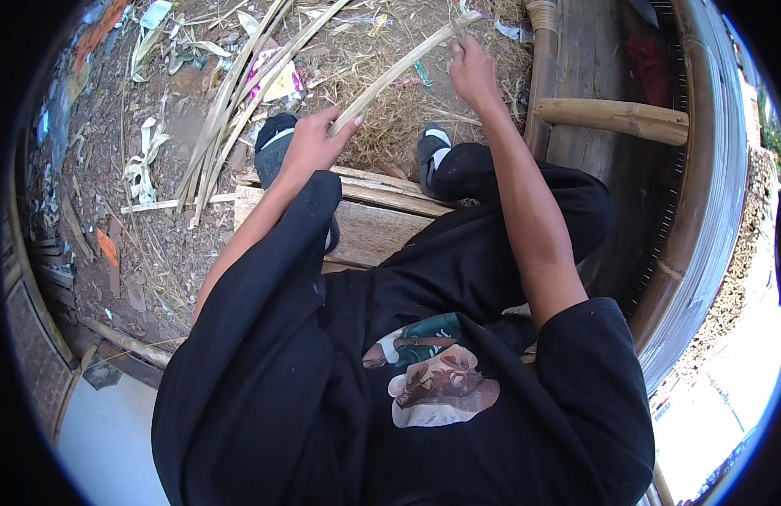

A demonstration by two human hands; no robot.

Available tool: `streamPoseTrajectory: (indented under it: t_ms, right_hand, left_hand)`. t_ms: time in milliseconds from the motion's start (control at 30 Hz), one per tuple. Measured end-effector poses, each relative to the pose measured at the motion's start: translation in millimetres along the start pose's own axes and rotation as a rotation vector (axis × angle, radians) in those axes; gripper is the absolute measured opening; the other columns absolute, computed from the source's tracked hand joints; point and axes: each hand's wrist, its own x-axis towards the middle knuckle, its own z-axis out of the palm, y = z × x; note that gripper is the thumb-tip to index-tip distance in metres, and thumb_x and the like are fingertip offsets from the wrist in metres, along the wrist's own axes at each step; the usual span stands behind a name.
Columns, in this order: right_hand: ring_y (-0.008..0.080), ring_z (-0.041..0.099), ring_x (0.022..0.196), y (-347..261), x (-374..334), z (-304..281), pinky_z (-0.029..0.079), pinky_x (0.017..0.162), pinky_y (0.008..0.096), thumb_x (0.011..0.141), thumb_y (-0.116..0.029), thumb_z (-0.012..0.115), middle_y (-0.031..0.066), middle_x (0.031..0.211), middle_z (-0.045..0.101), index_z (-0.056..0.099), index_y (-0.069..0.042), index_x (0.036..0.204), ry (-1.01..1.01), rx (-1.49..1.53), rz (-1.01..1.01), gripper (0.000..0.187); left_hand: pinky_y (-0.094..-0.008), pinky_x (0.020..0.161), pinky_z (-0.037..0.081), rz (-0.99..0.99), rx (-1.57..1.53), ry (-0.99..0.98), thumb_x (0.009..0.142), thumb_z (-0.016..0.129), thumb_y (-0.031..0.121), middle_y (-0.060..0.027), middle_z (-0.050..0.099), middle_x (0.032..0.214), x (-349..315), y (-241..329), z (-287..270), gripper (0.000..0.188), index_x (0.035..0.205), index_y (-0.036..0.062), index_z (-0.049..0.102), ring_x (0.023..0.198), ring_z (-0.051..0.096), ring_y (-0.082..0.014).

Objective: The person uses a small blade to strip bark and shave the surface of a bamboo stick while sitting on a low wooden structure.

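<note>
A long pale bamboo strip [399, 71] slants from lower left to upper right above the littered ground. My left hand [313, 142] is closed around its near end, by my left shoe. Close to the strip's far end, my right hand [473, 72] is closed, thumb and finger pressed together. A thin greyish piece sticks up from its fingers against the strip; it is too small to tell whether it is a blade. Left of my left hand lies a bundle of similar bamboo strips [230, 110], loosely fanned out on the ground.
Under my knees is a wooden plank bench [378, 236]. A bamboo frame [614, 120] with a crossbar stands close on the right. Plastic scraps, a pink-and-yellow wrapper [277, 78] and dry shavings [382, 126] cover the dirt. My shoes [277, 143] rest between bench and strips.
</note>
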Motion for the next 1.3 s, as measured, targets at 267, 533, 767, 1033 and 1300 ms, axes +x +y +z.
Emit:
streamPoseTrajectory:
  t_ms: [267,533,767,1033,1300]
  right_hand:
    - [0.0363,0.061,0.079,-11,-2,-6,0.044,0.074,0.0436,0.095,-0.041,0.041,0.017,0.081,0.065,0.065,-0.005,0.086,-0.071,0.236,0.228,0.045]
    - [0.0162,0.057,0.064,5,4,1,0.045,0.06,0.0328,0.094,-0.035,0.051,0.0066,0.072,0.06,0.064,-0.004,0.095,-0.261,0.479,0.286,0.034]
    - [0.0047,0.044,0.054,-16,-3,-18,0.034,0.046,0.0182,0.099,-0.019,0.047,0.0008,0.074,0.053,0.054,0.001,0.103,-0.745,0.864,0.316,0.021]
    - [0.0054,0.037,0.049,1,15,-30,0.03,0.043,0.0207,0.099,-0.017,0.047,-0.0004,0.069,0.049,0.056,0.006,0.104,-0.567,1.041,0.479,0.026]
    - [0.004,0.033,0.048,-5,11,-39,0.026,0.042,0.0215,0.099,-0.022,0.048,-0.0019,0.067,0.047,0.057,0.006,0.101,-0.622,0.954,0.519,0.029]
  left_hand:
    - [-0.0315,0.048,0.033,0.02,-0.076,0.049,0.087,0.065,0.039,-0.0083,0.044,0.053,1,-8,6,0.043,0.081,-0.0031,0.059,0.05,0.039,-0.0132]
    - [-0.0316,0.049,0.034,0.019,-0.084,0.043,0.086,0.065,0.038,-0.0089,0.045,0.053,0,-2,4,0.042,0.081,-0.0031,0.059,0.051,0.039,-0.0131]
    - [-0.032,0.051,0.036,0.034,-0.021,0.049,0.086,0.065,0.037,-0.0112,0.048,0.055,2,-7,4,0.04,0.083,-0.0022,0.062,0.052,0.04,-0.0147]
    - [-0.0352,0.051,0.038,0.063,-0.001,0.041,0.085,0.066,0.037,-0.0166,0.053,0.058,2,-8,7,0.039,0.087,-0.0017,0.064,0.049,0.046,-0.0233]
    - [-0.0415,0.058,0.046,0.009,0.097,-0.017,0.085,0.064,0.037,-0.022,0.058,0.062,0,3,-1,0.039,0.083,-0.0018,0.066,0.06,0.06,-0.0375]
